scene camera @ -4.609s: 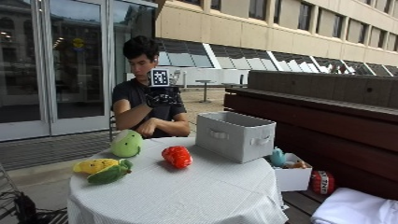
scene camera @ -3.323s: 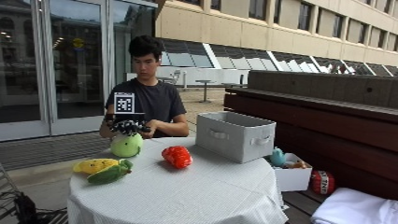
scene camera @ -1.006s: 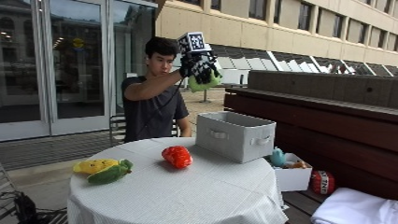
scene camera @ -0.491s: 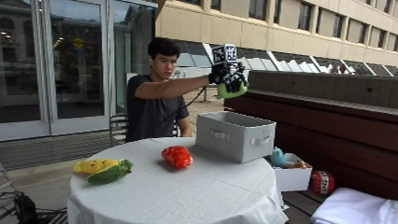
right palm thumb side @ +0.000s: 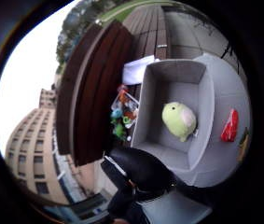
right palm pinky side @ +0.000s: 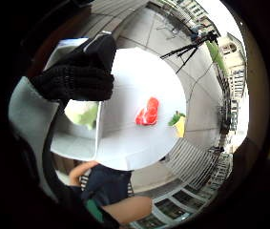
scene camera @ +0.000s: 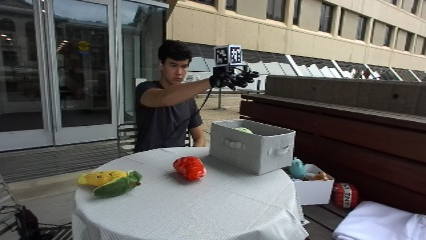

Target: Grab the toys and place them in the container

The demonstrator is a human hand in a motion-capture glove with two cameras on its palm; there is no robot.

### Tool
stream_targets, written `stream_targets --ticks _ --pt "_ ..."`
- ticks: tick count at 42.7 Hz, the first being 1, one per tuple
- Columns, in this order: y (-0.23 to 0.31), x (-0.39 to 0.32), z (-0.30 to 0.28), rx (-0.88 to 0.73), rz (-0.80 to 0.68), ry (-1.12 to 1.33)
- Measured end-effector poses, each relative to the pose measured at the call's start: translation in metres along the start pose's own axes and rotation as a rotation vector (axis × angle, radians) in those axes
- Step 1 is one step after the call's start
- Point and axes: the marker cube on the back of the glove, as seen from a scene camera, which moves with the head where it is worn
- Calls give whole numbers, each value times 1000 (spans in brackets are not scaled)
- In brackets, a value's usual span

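Outdoor terrace with glass doors at left of the frame and a wooden bench wall at right; a round white-clothed surface (scene camera: 200, 200) occupies the lower centre. On it, right of centre, stands the grey fabric container (scene camera: 251, 145). The green plush toy (right palm thumb side: 179, 120) lies inside the container, on its floor, its top just showing above the rim in the outside view. The gloved right hand (scene camera: 233, 77) hangs high above the container at upper centre, fingers spread and holding nothing. 3 toys lie on the surface outside the container: a red pepper toy (scene camera: 190, 167) near centre, and a yellow corn toy (scene camera: 100, 177) touching a green plush vegetable (scene camera: 120, 184) at lower left. Judged step: 1 toy deposited, release complete. The next move calls for lowering the hand toward the red pepper toy, the nearest, and closing the fingers round it.
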Motion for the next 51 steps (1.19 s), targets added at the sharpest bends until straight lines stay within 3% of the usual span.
stream_targets --ticks 17,33,51 --pt "31 135 15 52 148 214" --pt "36 235 138 -34 187 107" --pt "46 262 250 -175 228 62"
